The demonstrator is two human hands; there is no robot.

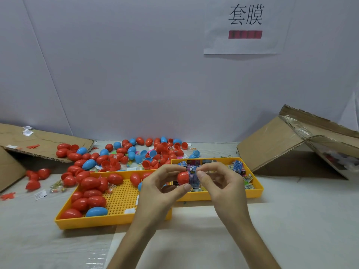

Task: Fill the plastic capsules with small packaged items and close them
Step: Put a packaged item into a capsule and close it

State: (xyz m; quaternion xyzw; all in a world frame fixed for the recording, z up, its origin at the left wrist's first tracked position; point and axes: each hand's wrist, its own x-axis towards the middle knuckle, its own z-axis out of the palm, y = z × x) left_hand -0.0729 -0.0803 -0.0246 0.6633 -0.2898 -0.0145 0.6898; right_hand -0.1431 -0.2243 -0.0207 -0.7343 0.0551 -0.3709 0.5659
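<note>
Open pale desk (291,230) is stretching in front of the yellow perforated plastic tray (108,222). Over the near rim of the second yellow tray (223,197), the left hand (161,189) is curling its fingers round a red plastic capsule half (183,177). The right hand (219,183) is pinching a small purple printed packet (193,179) that is partly hidden inside it.

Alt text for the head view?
A left hand grips a red capsule half while the right hand pinches a small packet sticking out of it, above two yellow trays. Red and blue capsules litter the table behind.
</note>
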